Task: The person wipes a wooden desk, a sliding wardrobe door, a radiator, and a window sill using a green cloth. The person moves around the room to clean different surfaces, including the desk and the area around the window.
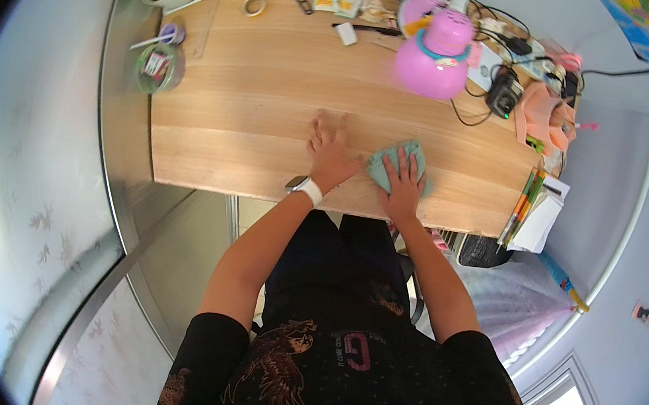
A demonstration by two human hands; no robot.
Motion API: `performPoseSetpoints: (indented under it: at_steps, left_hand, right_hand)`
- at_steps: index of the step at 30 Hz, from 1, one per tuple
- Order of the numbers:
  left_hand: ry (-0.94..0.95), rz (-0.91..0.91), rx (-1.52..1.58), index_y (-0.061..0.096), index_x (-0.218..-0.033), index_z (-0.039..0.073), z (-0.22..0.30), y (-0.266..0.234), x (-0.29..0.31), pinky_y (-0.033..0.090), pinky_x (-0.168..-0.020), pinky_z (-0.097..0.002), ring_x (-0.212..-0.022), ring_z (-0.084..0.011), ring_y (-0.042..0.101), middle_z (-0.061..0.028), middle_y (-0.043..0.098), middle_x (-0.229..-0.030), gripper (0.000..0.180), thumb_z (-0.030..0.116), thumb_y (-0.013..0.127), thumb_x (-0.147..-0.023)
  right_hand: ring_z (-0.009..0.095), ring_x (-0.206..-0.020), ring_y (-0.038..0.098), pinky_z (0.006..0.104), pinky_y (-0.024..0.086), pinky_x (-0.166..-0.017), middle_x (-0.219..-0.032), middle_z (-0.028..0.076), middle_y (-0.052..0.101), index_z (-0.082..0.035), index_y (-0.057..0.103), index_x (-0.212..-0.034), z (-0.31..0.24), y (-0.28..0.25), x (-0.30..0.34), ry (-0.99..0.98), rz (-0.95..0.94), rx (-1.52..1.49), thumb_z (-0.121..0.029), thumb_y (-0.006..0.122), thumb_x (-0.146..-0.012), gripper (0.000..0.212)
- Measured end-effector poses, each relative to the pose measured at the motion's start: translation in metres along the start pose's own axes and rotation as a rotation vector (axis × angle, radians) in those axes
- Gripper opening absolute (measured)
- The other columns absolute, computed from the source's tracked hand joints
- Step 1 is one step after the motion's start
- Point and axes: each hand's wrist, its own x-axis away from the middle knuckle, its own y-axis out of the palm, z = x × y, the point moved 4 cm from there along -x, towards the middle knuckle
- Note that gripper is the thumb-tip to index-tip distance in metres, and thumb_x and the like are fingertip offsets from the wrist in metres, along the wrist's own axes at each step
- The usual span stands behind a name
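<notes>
On the near middle of the wooden desk [245, 125], a crumpled green cloth [414, 153] lies under my right hand [402, 191]. That hand rests on top of it with the fingers spread, and the cloth's edges show around them. To its left, my left hand [332, 159] is at the desk surface, fingers apart and holding nothing; its fingertips are slightly blurred. A watch with a white band [310, 191] circles my left wrist. Whether my left palm touches the wood is hard to see.
A pink lamp [433, 67] stands at the back, near black cables and a dark device [504, 93]. Tape [254, 6] and a white block [346, 34] lie further left. A clear container [155, 70] sits at the left edge, pencils [525, 201] and papers [540, 221] at the right.
</notes>
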Motion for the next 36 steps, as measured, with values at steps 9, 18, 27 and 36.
performPoseSetpoints:
  at_steps: [9,18,27,36]
  left_hand:
    - [-0.720,0.591,0.156,0.009,-0.153,0.011,-0.206,-0.107,0.076,0.014,-0.110,-0.0657,-0.144,-0.0458,0.003,-0.0300,-0.001,-0.155,0.119,0.043,0.084,-0.066]
    - [-1.007,0.207,0.436,-0.025,-0.147,0.005,-0.244,-0.116,0.060,-0.005,-0.107,-0.0675,-0.133,-0.0614,-0.024,-0.0486,-0.026,-0.139,0.151,0.064,0.081,-0.058]
    - [-1.036,0.123,0.434,-0.030,-0.144,0.004,-0.241,-0.124,0.056,-0.005,-0.104,-0.0717,-0.129,-0.0647,-0.027,-0.0498,-0.030,-0.136,0.153,0.066,0.080,-0.057]
    - [-1.070,-0.060,0.407,-0.033,-0.143,0.006,-0.248,-0.128,0.051,-0.008,-0.104,-0.0708,-0.129,-0.0641,-0.029,-0.0496,-0.031,-0.136,0.155,0.068,0.080,-0.057]
  right_hand:
    - [0.029,-0.144,0.024,0.0632,0.020,-0.110,-0.158,0.002,0.026,-0.034,0.043,-0.143,-0.086,0.034,0.045,-0.436,-0.282,0.019,-0.021,0.072,-0.071,0.078]
    - [0.028,-0.143,0.026,0.0620,0.021,-0.111,-0.157,0.002,0.028,-0.032,0.046,-0.141,-0.145,0.035,-0.001,-0.647,-0.377,0.062,-0.016,0.072,-0.070,0.077]
    - [0.029,-0.142,0.029,0.0627,0.019,-0.110,-0.155,0.004,0.032,-0.030,0.051,-0.138,-0.230,0.053,-0.045,-0.818,-0.293,0.019,-0.039,0.070,-0.079,0.063]
    - [0.026,-0.143,0.026,0.0622,0.017,-0.112,-0.156,0.001,0.028,-0.031,0.047,-0.140,-0.194,0.037,-0.053,-0.802,-0.419,0.165,-0.038,0.074,-0.073,0.072]
